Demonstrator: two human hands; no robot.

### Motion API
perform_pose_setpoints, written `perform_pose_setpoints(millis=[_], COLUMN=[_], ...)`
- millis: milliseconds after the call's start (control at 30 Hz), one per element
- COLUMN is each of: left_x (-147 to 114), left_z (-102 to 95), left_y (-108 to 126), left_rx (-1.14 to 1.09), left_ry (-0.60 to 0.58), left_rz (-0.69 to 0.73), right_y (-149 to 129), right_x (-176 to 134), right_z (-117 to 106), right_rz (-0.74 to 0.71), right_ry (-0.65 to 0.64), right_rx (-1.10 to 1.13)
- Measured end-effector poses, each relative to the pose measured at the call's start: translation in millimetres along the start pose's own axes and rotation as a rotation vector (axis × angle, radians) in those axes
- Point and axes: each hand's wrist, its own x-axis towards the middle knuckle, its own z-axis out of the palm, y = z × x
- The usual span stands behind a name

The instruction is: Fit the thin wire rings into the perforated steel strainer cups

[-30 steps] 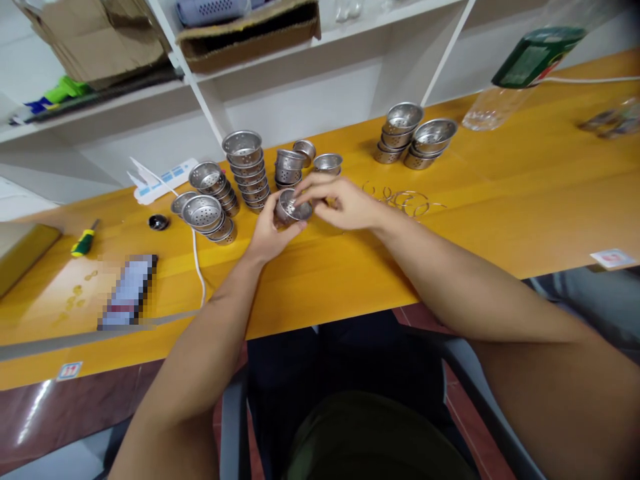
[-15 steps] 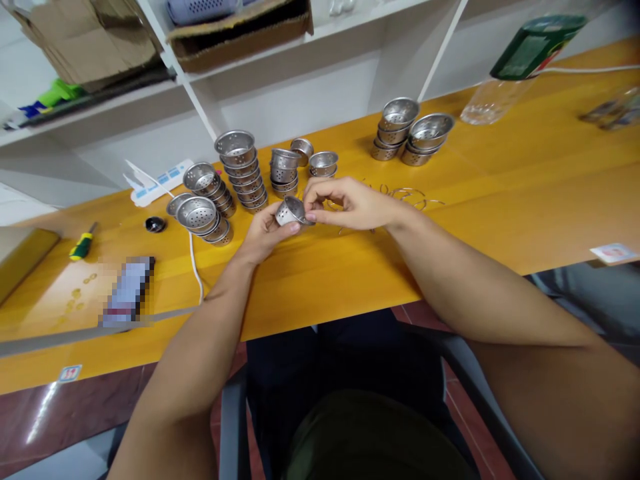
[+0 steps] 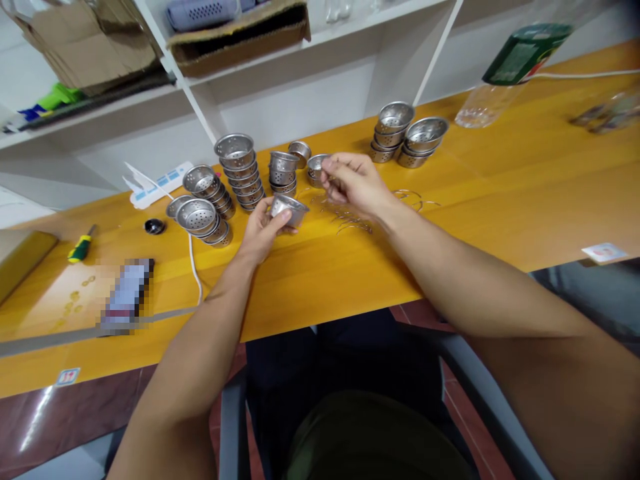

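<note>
Above the tabletop (image 3: 325, 280), a metal cup (image 3: 294, 209) was grasped by the left hand (image 3: 261, 230); the fingers of the right hand (image 3: 357, 185) were curled, but whether anything was gripped could not be told.

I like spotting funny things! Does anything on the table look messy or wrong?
Yes: thin curved wires lie scattered loosely by the right hand, while most metal cups stand in stacks.
</note>
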Motion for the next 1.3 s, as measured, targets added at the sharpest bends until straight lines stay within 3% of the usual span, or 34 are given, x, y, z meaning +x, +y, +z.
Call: perform_pose_setpoints(millis=[100, 167, 267, 400, 467, 567, 667, 733, 867, 967, 1100, 1200, 1300], left_x=[7.8, 11.1, 12.5, 12.4, 12.1, 9.6, 4.4, 0.8, -2.9, -3.9, -4.7, -4.6, -4.4], left_z=[-3.6, -5.5, -6.8, -8.7, -10.8, -13.5, -12.2, -9.0, -2.7, -1.1, -1.0, -1.6, -2.4], left_y=[-8.3, -12.5, -16.6, -21.3, -23.6, -25.0, -22.9, -20.2, -14.3, -11.0, -9.3, -9.5, -9.8], left_rx=[0.061, 0.08, 0.111, 0.157, 0.137, 0.125, 0.177, 0.212, 0.231, 0.239, 0.239, 0.249, 0.264], left_ry=[0.152, 0.195, 0.184, 0.047, 0.009, -0.012, -0.025, -0.025, -0.005, 0.002, 0.007, -0.009, -0.031], left_rz=[0.025, 0.043, 0.085, 0.141, 0.145, 0.108, 0.082, 0.062, 0.014, -0.006, -0.024, -0.042, -0.035], right_y=[11.0, 17.7, 22.4, 22.5, 24.7, 34.9, 51.2, 62.2, 79.2, 90.7, 97.2, 76.5, 39.5], right_x=[0.1, -1.8, -5.3, -8.5, -7.2, 3.1, 25.7, 44.9, 79.5, 92.8, 91.1, 78.7, 64.3], right_z=[-14.5, -18.8, -16.6, -4.6, -1.8, -14.1, -47.9, -73.2, -100.7, -99.7, -91.0, -94.6, -123.3], right_rz=[0.014, 0.035, 0.014, -0.007, -0.037, -0.072, -0.092, -0.063, 0.052, 0.149, 0.085, 0.02, -0.016], right_ry=[-0.179, -0.289, -0.286, -0.315, -0.268, -0.085, 0.177, 0.276, 0.227, 0.16, 0.12, 0.125, 0.297], right_rx=[-0.402, -0.543, -0.504, -0.368, -0.346, -0.34, -0.462, -0.552, -0.613, -0.664, -0.678, -0.702, -0.895])
